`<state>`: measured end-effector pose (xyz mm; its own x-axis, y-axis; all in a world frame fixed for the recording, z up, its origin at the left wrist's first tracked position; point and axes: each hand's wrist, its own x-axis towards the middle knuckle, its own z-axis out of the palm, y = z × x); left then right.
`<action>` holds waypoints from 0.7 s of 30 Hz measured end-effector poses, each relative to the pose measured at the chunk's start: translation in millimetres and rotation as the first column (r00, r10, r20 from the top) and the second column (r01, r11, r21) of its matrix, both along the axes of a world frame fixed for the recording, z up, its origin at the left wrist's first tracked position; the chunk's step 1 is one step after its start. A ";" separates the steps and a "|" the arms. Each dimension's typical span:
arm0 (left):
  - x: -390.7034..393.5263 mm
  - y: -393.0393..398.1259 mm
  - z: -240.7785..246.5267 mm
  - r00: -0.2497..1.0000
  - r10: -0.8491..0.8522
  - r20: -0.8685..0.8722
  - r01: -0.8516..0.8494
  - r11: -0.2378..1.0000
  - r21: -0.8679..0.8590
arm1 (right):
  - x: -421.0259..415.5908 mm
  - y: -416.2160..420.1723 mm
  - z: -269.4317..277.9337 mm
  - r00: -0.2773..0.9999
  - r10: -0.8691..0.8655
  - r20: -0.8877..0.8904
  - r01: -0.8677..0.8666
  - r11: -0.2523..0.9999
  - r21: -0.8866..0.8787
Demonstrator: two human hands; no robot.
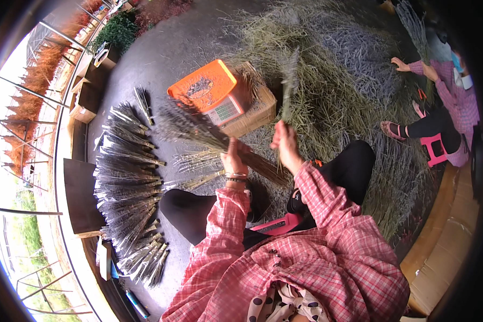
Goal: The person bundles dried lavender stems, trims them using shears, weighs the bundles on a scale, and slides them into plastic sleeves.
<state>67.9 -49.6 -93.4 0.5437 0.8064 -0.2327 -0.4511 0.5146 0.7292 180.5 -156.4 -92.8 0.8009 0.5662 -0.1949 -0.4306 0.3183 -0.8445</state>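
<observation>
My left hand (234,161) is closed round the stems of a thick bunch of dried lavender (193,124), its flower heads pointing up and left, partly over a digital scale. Upright in my right hand (285,143) is a smaller, blurred lavender sprig bundle (290,88). The scale, with an orange tray (221,78) holding loose flower bits, rests on a cardboard box (257,114). Below the held bunch, pale-stemmed bundles (197,161) lie on the floor. A large heap of loose lavender (318,80) spreads beyond my right hand.
Several tied lavender bundles (129,173) lie in a curved row at left. A co-worker (459,92) sits at right on a pink stool (434,149), holding lavender. My knees flank the work area. Cardboard (446,241) lies at lower right; a brown board (82,195) stands at left.
</observation>
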 end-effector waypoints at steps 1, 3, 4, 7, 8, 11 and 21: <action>-10.3 12.0 2.4 1.000 -0.008 0.010 0.007 0.998 0.062 | 15.6 -3.9 1.9 1.000 -0.009 -0.007 0.010 0.998 0.056; -29.5 41.9 12.8 0.965 0.247 -0.085 -0.230 0.958 0.170 | 57.6 -11.5 6.3 0.984 -0.111 -0.138 0.129 0.983 0.130; -37.6 54.8 22.6 0.933 0.352 -0.080 -0.328 0.920 0.215 | 81.1 -22.6 12.9 0.970 -0.166 -0.180 0.188 0.975 0.116; -63.0 117.7 16.4 0.828 0.557 0.067 -0.557 0.803 0.210 | 176.8 -57.7 -0.8 0.643 -0.388 0.660 0.641 0.745 -0.186; -65.5 124.1 19.9 0.826 0.563 0.017 -0.552 0.802 0.228 | 189.4 -62.1 4.1 0.519 -0.271 0.811 0.742 0.614 -0.270; -53.6 138.0 26.5 0.871 0.467 -0.151 -0.430 0.874 0.226 | 171.3 -51.9 37.9 0.677 -0.015 0.736 0.508 0.734 -0.451; 62.5 289.3 1.5 0.236 0.534 -0.812 0.284 0.761 0.583 | 125.0 10.8 20.0 0.610 0.327 0.721 0.091 0.876 -0.474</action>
<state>130.5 239.6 -91.9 0.1408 0.9898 0.0222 0.7175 -0.1174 0.6865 305.5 -145.6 -72.8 0.6940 0.6884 0.2108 0.4308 -0.1624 -0.8877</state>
